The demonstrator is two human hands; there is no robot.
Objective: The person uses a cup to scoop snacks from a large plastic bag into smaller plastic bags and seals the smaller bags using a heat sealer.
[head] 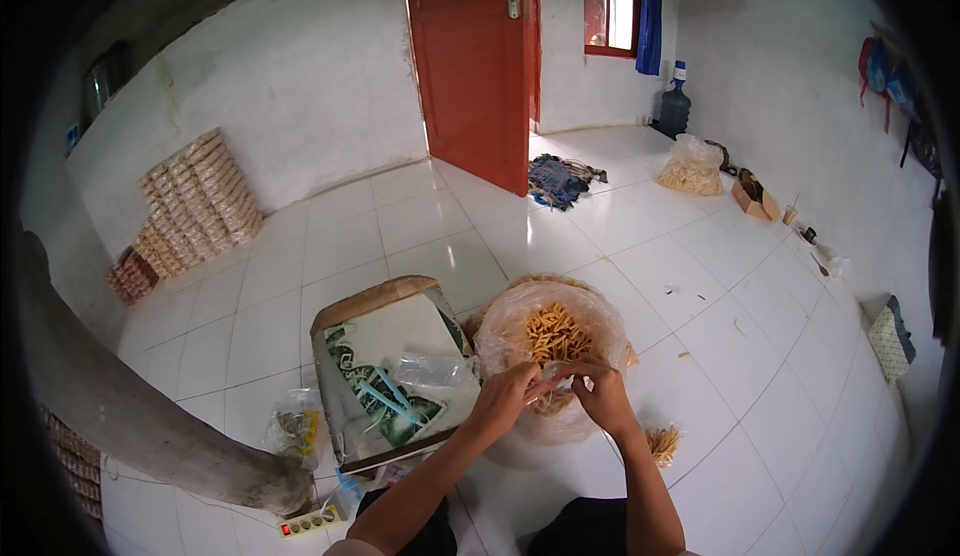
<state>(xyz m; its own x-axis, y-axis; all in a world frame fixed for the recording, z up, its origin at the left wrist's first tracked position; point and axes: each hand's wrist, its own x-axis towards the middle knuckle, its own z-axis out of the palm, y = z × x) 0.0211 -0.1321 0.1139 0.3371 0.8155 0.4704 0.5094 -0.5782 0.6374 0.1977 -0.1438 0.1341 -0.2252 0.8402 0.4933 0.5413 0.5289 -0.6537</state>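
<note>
My left hand (508, 392) and my right hand (600, 397) meet over a large clear plastic bag (502, 323) full of fried snack sticks (556, 335). Between them, their fingertips pinch the top of what looks like a small clear plastic bag (553, 370). Its lower part seems to hold snack sticks, though my fingers partly cover it. The big bag stands wide at the mouth on the tiled floor. On the floor right of my right wrist lies a small packet of snack sticks (663, 445).
Left of the big bag, a shallow tray (390, 445) holds clear plastic bags (435, 370) and a light-blue tong-like tool (390, 395). A power strip (309, 522) lies by a thick grey post (187, 443). Packed snacks (202, 196) lean on the wall; a red door (472, 68) stands ajar.
</note>
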